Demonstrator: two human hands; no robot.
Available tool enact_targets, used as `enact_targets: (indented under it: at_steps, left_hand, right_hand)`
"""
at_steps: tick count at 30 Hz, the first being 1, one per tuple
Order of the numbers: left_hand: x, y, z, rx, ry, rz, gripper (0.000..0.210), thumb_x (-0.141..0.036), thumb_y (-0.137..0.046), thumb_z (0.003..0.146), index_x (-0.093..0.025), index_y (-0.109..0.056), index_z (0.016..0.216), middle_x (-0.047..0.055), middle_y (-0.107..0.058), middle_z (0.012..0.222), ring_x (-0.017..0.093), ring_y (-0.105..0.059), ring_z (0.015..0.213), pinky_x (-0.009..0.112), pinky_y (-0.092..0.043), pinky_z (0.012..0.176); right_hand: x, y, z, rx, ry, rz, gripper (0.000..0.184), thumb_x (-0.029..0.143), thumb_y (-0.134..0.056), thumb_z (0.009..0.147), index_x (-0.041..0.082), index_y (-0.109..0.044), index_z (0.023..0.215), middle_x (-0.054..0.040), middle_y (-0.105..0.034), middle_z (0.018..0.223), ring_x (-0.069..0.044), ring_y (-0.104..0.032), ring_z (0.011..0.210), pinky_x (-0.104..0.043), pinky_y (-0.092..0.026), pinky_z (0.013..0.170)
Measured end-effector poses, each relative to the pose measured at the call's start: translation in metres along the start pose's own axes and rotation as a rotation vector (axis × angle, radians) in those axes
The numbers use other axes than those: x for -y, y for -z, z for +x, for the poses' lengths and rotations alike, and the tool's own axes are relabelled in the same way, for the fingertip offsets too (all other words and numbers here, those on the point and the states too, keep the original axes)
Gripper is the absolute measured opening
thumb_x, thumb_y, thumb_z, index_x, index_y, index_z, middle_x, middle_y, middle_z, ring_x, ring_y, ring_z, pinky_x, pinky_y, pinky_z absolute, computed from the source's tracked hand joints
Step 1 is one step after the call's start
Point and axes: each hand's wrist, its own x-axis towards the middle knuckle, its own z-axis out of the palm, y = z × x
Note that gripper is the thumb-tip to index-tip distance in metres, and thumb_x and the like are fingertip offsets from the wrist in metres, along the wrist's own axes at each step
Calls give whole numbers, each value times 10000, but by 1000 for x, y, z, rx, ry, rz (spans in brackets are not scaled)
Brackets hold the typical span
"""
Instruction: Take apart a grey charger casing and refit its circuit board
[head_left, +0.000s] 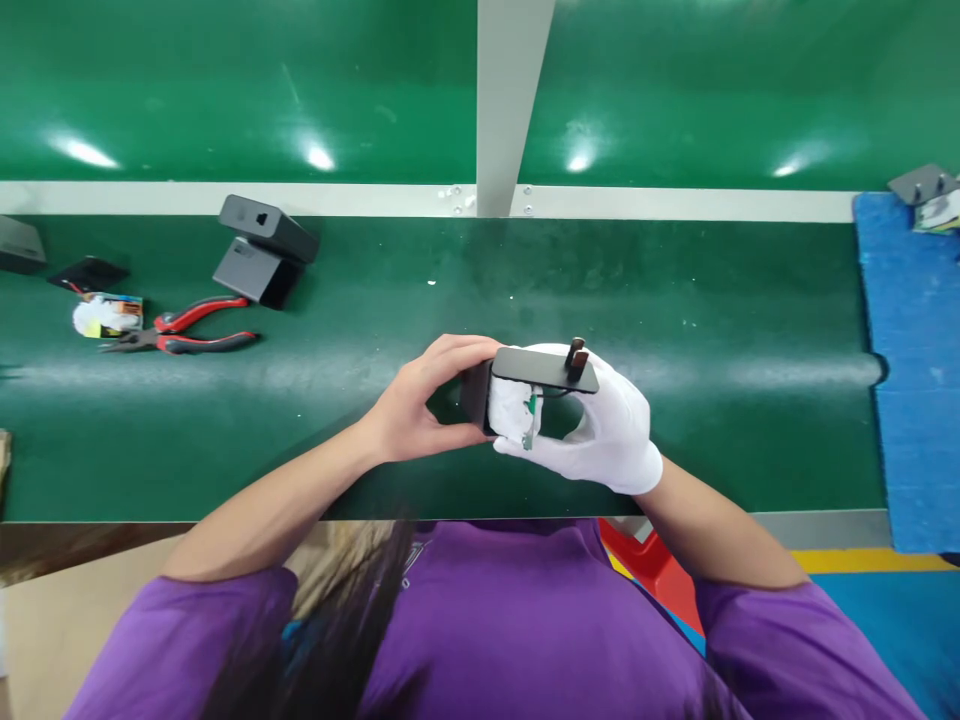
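Near the bench's front edge, my bare left hand [430, 402] grips a dark charger housing [475, 397] between thumb and fingers. My right hand [611, 425], in a white glove, is closed round a circuit board with white filler [513, 410]. That board sits at the housing's mouth, close against it; how far inside it is, I cannot tell. Over the board lies a dark end plate [536, 368] with plug prongs [577, 360] pointing up. A thin dark wire runs beneath the plate. Some of the right fingers are hidden behind these parts.
To the left lie red-handled pliers [196, 326], another circuit board [109, 315], a dark end plate [88, 272] and stacked grey housings [266, 245]. A blue mat [919, 380] covers the right end, with a pronged part [926, 190] at its far edge. A pale post [510, 100] stands behind the bench.
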Motion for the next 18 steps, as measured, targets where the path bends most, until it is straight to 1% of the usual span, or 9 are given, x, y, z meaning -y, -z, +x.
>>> enact_targets:
  at_steps: [3,6,9,14,18]
  left_hand:
    - [-1,1,0,13,-21,-5,590,-407,-757,796,-245,-552,1325,127,-639,1289,272,-602,1199,436,-518,1005]
    - [0,1,0,11,-69,-37,614,-359,-776,788,-261,-538,1345,120,-639,1296,265,-603,1199,426,-514,1013]
    - [0,1,0,13,-70,-40,622,-336,-781,786,-261,-533,1350,120,-637,1298,264,-602,1198,421,-514,1010]
    - [-1,0,-1,9,-36,-9,583,-371,-759,801,-250,-541,1328,124,-639,1291,265,-607,1188,429,-523,989]
    - [-2,0,-1,6,-19,-16,568,-415,-746,806,-241,-557,1313,126,-648,1278,275,-611,1179,445,-522,986]
  right_hand:
    - [1,1,-1,-14,25,-23,474,426,-796,769,257,-598,1165,-53,-742,1052,-258,-732,970,-381,-631,838]
    - [2,2,0,-21,46,-19,498,399,-809,763,261,-589,1189,-54,-744,1044,-259,-726,999,-377,-625,869]
    - [3,3,0,-21,62,-16,486,388,-805,773,270,-587,1191,-44,-749,1008,-260,-725,1004,-376,-623,879]
    - [3,2,2,-20,89,-66,480,439,-774,798,256,-576,1194,-46,-749,998,-266,-735,968,-386,-634,842]
    - [3,2,3,-29,109,-50,536,406,-789,784,239,-545,1232,-56,-748,1021,-261,-730,987,-363,-630,844]
